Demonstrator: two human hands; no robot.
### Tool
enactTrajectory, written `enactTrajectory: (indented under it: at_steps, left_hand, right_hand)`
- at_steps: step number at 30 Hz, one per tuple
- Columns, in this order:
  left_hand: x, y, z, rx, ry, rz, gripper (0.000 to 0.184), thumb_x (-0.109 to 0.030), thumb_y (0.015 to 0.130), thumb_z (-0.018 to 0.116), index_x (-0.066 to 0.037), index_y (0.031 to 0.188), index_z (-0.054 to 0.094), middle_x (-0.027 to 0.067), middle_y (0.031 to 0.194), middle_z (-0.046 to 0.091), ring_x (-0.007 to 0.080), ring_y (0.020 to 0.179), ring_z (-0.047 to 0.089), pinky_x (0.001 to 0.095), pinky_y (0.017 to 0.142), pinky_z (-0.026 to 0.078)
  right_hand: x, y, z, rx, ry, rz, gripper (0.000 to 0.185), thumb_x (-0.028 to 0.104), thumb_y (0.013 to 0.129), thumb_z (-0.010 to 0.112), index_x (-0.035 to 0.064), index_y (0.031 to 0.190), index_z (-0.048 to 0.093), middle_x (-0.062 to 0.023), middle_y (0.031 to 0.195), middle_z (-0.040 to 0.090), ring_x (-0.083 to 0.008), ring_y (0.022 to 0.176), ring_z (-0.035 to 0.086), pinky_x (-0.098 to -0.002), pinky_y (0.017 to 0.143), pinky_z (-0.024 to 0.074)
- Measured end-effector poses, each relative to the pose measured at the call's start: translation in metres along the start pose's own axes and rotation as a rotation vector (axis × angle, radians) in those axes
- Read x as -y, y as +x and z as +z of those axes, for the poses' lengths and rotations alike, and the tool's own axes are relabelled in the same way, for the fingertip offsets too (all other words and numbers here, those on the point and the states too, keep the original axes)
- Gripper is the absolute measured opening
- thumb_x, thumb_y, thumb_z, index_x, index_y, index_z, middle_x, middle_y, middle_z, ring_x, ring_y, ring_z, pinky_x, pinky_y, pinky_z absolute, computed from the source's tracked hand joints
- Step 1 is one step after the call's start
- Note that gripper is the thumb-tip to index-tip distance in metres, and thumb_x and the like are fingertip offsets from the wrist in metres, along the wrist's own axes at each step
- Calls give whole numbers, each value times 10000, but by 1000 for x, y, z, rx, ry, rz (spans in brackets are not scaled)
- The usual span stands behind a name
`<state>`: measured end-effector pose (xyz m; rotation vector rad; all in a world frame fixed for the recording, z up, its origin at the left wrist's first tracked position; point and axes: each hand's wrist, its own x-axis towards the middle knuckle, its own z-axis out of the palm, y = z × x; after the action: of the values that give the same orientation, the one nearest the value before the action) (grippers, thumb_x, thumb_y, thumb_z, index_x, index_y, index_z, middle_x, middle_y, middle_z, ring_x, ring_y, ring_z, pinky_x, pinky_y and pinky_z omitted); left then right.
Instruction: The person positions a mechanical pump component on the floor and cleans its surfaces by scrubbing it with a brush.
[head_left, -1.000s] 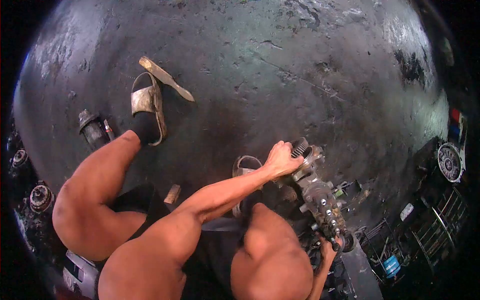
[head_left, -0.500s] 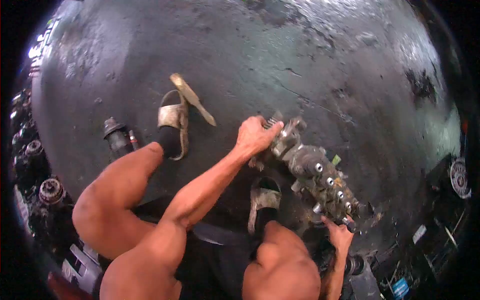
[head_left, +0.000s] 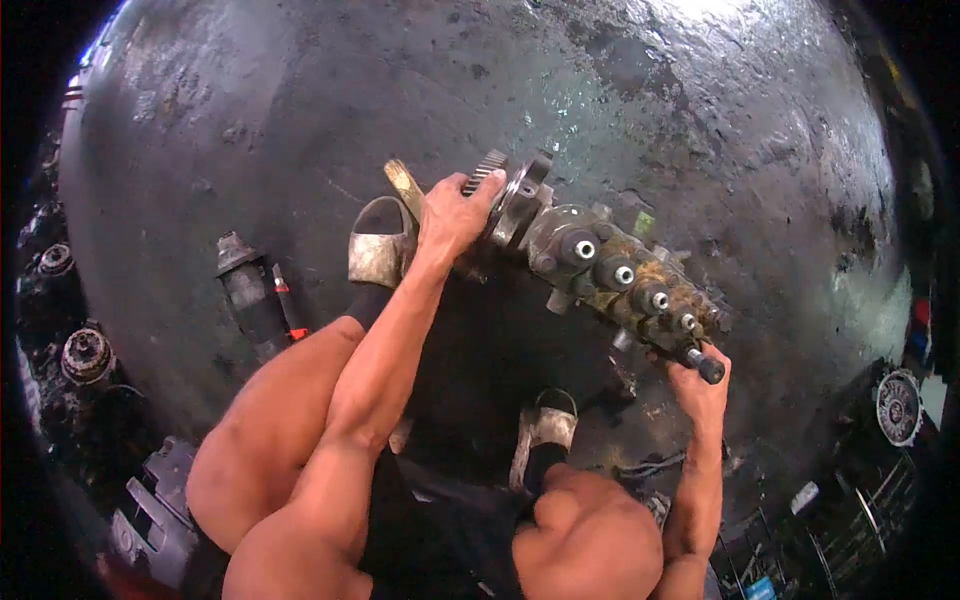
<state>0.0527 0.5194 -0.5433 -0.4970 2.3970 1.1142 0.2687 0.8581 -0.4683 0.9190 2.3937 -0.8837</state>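
A greasy metal pump assembly (head_left: 610, 265) with a row of several silvery fittings is held up between both hands, slanting down to the right. My left hand (head_left: 457, 215) is closed round its upper left end, at the toothed gear (head_left: 485, 173). At the lower right end, my right hand (head_left: 700, 385) grips the assembly beside a black-capped fitting (head_left: 707, 366); part of its fingers is hidden under the body.
On the dark floor (head_left: 300, 120), a wooden-handled tool (head_left: 404, 188) lies by the left sandal (head_left: 376, 258). A dark cylindrical part (head_left: 250, 295) and a red-and-grey tool (head_left: 285, 300) are at left. A round ribbed disc (head_left: 899, 407) stands at right.
Both hands have lifted the pump assembly up and leftward, and it looks larger in view. It now lies less steeply. The left foot has shifted beside the wooden-handled tool.
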Motion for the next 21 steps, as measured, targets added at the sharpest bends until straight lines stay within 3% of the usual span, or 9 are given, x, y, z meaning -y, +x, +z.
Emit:
enactTrajectory:
  at_steps: [4, 6, 10, 11, 12, 15, 18, 20, 21]
  left_hand:
    - [-7, 5, 6, -33, 59, 91, 682, -568, 865, 618, 96, 1008, 681, 327, 1043, 664, 440, 1035, 639, 474, 905, 481]
    - [-13, 7, 6, -12, 37, 67, 667, -561, 872, 613, 101, 920, 679, 333, 993, 663, 464, 996, 638, 495, 876, 483]
    - [-18, 9, 8, -45, 64, 113, 657, -553, 873, 615, 101, 875, 676, 337, 932, 662, 485, 956, 638, 503, 856, 488]
    - [-20, 10, 9, -64, 75, 122, 654, -550, 875, 615, 102, 875, 676, 337, 915, 662, 487, 944, 640, 505, 853, 490]
    - [-21, 10, 9, -83, 81, 132, 651, -546, 876, 615, 102, 875, 676, 338, 898, 662, 489, 931, 642, 507, 849, 492]
    - [-9, 8, 14, -142, 73, 184, 651, -544, 879, 612, 104, 874, 672, 345, 916, 657, 484, 940, 641, 510, 854, 491]
    - [8, 3, 15, -194, 66, 236, 636, -538, 890, 599, 94, 892, 676, 333, 922, 660, 480, 943, 638, 512, 854, 489]
    - [12, 1, 10, -178, 51, 238, 628, -534, 897, 590, 87, 907, 679, 324, 927, 662, 477, 946, 636, 511, 856, 488]
    - [16, -1, 8, -164, 46, 238, 623, -533, 902, 582, 82, 921, 681, 316, 931, 664, 475, 948, 634, 511, 859, 486]
  right_hand:
    - [47, 12, -12, 53, 65, 3, 418, 195, 720, 756, -10, 1073, 663, -134, 987, 698, -287, 901, 668, -380, 826, 512]
    - [47, 21, -15, -84, -164, -167, 329, 160, 728, 728, 4, 1014, 686, -112, 861, 727, -288, 778, 683, -362, 746, 524]
    - [58, 34, -23, 4, -106, -223, 342, 161, 730, 757, 33, 1041, 693, -139, 963, 724, -335, 871, 680, -384, 784, 521]
    - [56, 38, -21, -19, -126, -263, 496, 225, 698, 848, 24, 1114, 667, -139, 1037, 721, -293, 929, 685, -389, 839, 515]
    - [56, 35, -21, -20, -121, -261, 496, 225, 698, 848, 24, 1114, 667, -139, 1037, 721, -293, 929, 685, -389, 839, 515]
    - [66, 21, -17, -41, -122, -258, 471, 216, 704, 846, 20, 1098, 678, -139, 1021, 727, -280, 939, 687, -389, 844, 514]
    - [52, 4, -1, -117, -133, -252, 340, 177, 720, 787, 12, 1004, 698, -131, 876, 731, -324, 808, 693, -387, 760, 530]
    - [46, -4, 6, -112, 73, -161, 338, 171, 714, 779, 4, 997, 701, -130, 817, 729, -312, 753, 700, -380, 725, 535]
    - [39, -8, 7, -53, 106, -102, 386, 208, 699, 781, 9, 1021, 701, -150, 834, 715, -298, 802, 694, -384, 754, 530]
